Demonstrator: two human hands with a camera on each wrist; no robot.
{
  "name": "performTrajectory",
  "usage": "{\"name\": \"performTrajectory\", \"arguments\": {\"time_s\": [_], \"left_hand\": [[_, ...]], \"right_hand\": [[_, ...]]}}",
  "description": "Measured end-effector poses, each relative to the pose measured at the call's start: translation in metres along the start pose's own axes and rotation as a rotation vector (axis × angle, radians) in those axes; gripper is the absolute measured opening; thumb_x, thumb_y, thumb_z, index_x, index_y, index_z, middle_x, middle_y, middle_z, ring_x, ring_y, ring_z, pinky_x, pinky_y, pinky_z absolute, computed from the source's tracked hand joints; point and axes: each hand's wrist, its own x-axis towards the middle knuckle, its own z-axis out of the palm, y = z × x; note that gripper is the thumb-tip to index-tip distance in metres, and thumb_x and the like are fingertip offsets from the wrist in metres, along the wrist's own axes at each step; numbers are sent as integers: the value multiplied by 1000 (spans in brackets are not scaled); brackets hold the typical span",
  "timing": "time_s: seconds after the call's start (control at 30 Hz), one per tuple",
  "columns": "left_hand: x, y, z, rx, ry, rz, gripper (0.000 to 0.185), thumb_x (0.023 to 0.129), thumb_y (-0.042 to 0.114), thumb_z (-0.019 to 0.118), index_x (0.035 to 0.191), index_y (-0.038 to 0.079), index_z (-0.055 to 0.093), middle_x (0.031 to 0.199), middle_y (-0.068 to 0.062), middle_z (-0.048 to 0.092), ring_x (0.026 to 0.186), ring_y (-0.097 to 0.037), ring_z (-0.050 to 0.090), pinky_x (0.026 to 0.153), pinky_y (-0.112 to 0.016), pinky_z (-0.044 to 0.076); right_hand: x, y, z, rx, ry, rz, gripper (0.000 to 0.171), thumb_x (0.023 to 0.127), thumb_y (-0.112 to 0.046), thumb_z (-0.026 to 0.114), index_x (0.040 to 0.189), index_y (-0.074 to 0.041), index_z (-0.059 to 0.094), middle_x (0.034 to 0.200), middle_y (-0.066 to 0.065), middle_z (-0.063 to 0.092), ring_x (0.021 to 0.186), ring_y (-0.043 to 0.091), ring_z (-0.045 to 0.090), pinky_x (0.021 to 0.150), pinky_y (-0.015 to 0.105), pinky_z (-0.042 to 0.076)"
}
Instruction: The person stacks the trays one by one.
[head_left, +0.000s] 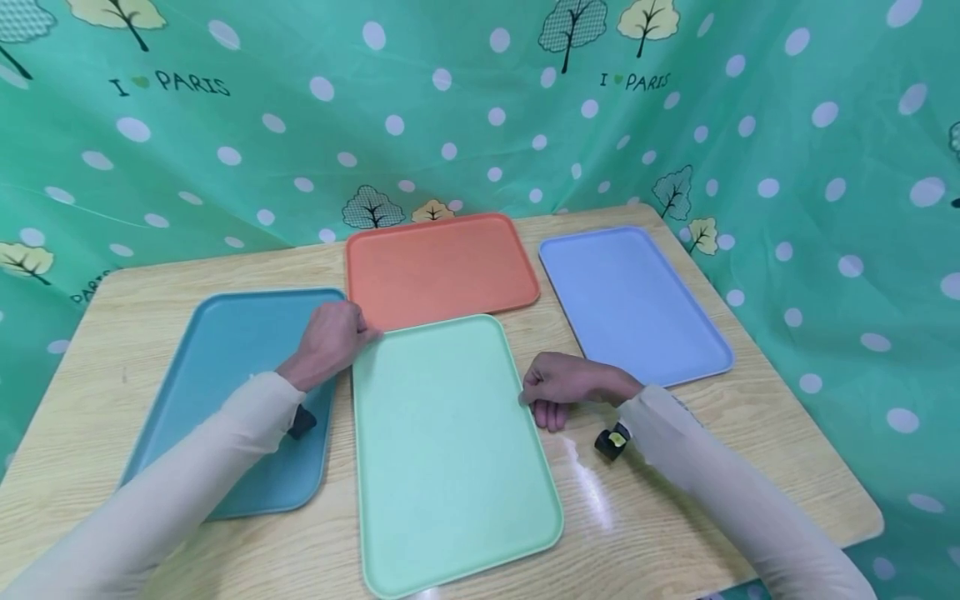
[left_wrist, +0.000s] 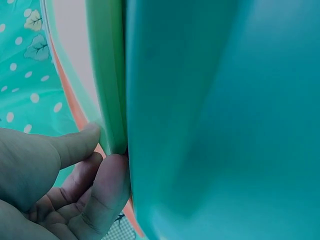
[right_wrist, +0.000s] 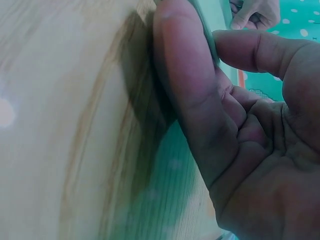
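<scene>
A mint-green tray lies in the middle of the wooden table. My left hand is at its far left corner. In the left wrist view the thumb and a curled finger pinch the green rim, which lies against the teal tray. My right hand is at the green tray's right edge. In the right wrist view its thumb lies over the rim and a finger is tucked under it against the table.
A teal tray lies at the left, an orange tray behind the green one, and a light-blue tray at the right. A green dotted curtain hangs behind the table. Small black wrist cameras sit on both sleeves.
</scene>
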Motion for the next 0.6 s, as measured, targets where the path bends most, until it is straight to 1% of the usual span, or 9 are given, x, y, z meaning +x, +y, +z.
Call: {"name": "performTrajectory", "arguments": {"time_s": [0.17, 0.33, 0.5, 0.6], "left_hand": [[1, 0, -1, 1, 10, 13, 54, 88, 17, 75, 49, 12, 37, 52, 6, 22, 48, -11, 27, 46, -24, 21], [1, 1, 0, 15, 13, 8, 51, 88, 16, 73, 50, 11, 39, 52, 5, 26, 47, -11, 29, 46, -23, 21], [1, 1, 0, 25, 9, 14, 46, 88, 14, 69, 51, 12, 41, 50, 4, 30, 46, -12, 32, 45, -23, 23], [2, 0, 0, 30, -13, 15, 40, 88, 13, 67, 54, 10, 47, 50, 2, 37, 47, -13, 38, 46, -23, 26]], "right_hand": [[0, -1, -1, -1, -3, 0, 29, 98, -11, 57, 74, 3, 64, 65, 13, 69, 51, 17, 66, 54, 35, 59], [0, -1, -2, 8, 1, -9, 29, 98, -11, 56, 75, 3, 65, 65, 13, 69, 51, 17, 66, 53, 34, 58], [-1, -1, -3, -21, 52, -24, 27, 97, -14, 59, 76, 2, 67, 66, 13, 69, 51, 17, 66, 54, 34, 59], [-2, -4, -4, -51, 107, -37, 25, 96, -14, 61, 78, 1, 67, 68, 13, 69, 54, 19, 67, 56, 35, 59]]}}
